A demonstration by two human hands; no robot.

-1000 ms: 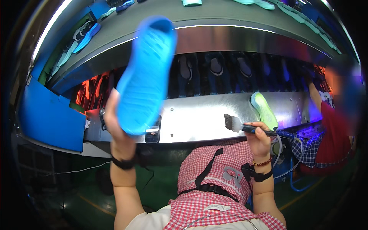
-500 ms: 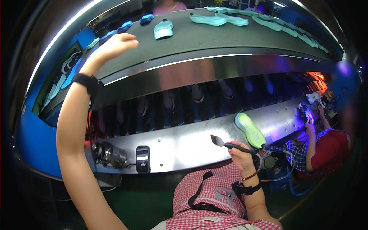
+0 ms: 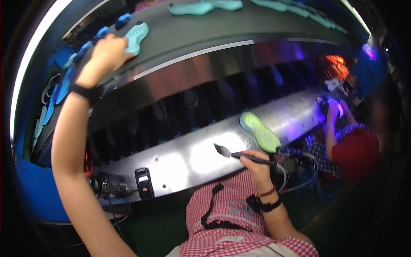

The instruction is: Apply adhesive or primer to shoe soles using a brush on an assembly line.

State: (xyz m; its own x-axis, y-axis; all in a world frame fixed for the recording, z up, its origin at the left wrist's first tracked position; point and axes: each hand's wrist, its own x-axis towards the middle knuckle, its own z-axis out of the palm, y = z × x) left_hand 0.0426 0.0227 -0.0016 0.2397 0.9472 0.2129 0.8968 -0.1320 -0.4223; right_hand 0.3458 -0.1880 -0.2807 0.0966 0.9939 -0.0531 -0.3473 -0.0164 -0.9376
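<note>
My left hand [image 3: 108, 53] is stretched over the dark belt, its fingers and thumb closed at the near left edge of a teal shoe sole [image 3: 137, 37]. A dark piece sits at the far end of that sole. In my right hand [image 3: 256, 166] is a black-handled brush [image 3: 244, 156]. Its dark bristles point left above the metal ledge. Beyond the brush, a yellow-green shoe sole [image 3: 259, 132] with a pale blue rim lies on the ledge, apart from my hand.
The belt [image 3: 184, 32] carries more teal soles [image 3: 190, 8] and blue shoe parts [image 3: 102, 32]. On the metal ledge [image 3: 192, 165] are a black phone-like device [image 3: 144, 183] and a dark cylindrical container [image 3: 112, 185]. A co-worker in red [image 3: 357, 150] works at the right under purple light.
My left hand has moved onto the teal sole and closed at its edge. The right hand still holds the brush. The whole view has shifted and tilted.
</note>
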